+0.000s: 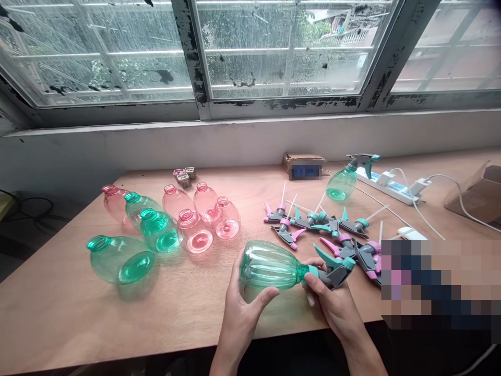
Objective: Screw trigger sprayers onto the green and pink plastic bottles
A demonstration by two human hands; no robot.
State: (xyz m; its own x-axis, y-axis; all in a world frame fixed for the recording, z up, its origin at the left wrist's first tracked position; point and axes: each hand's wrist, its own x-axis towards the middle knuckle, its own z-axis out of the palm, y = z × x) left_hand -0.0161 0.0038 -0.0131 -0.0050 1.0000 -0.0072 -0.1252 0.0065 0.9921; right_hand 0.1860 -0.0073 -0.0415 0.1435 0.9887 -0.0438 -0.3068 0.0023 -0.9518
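I hold a clear green plastic bottle (270, 265) on its side just above the wooden table's (58, 308) front edge. My left hand (245, 305) cups the bottle's base, fingers wrapped round it. My right hand (326, 300) grips the grey and teal spray trigger head (332, 269) sitting on the bottle's neck. A pile of loose spray heads (324, 230), pink and teal with white dip tubes, lies just beyond my right hand.
Several bare green bottles (121, 258) and pink bottles (195, 232) lie at the left. A finished green spray bottle (346, 177) lies at the back right, beside a white power strip (387, 185) with cables. A cardboard box (303, 164) rests near the wall under the window.
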